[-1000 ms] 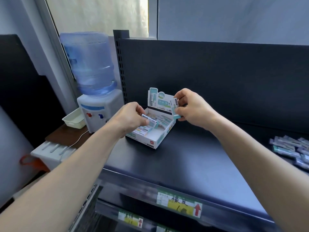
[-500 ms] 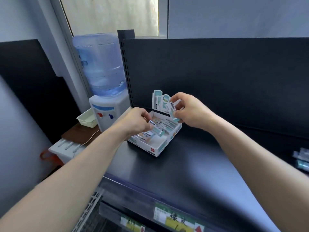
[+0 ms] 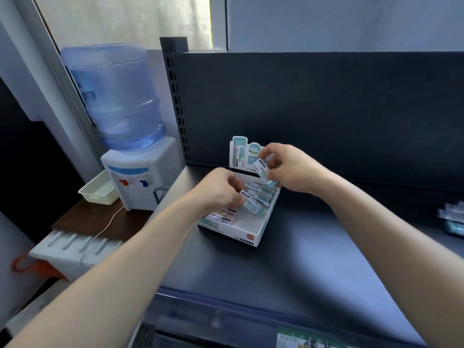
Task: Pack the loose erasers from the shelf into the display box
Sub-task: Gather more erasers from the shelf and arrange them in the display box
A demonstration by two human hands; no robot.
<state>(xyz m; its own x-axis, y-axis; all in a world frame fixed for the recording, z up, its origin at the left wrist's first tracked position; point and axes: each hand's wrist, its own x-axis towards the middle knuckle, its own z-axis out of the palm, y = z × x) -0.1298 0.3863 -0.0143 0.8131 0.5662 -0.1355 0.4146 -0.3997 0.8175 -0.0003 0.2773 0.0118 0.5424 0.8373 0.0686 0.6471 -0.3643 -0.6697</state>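
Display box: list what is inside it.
Wrapped erasers lie stacked in the display box toward its back; its near right corner shows bare cardboard. The left hand, holding one eraser over it, hides the left part.

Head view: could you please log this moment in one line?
left hand pinches eraser over display box | right hand pinches second eraser over it

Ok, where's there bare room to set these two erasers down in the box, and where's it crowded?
Free: the front right corner of the display box, bordered by its front wall, right wall and the packed erasers. Also the shelf between box and loose erasers at right. Crowded: its back and left, where left hand and right hand each hold an eraser.
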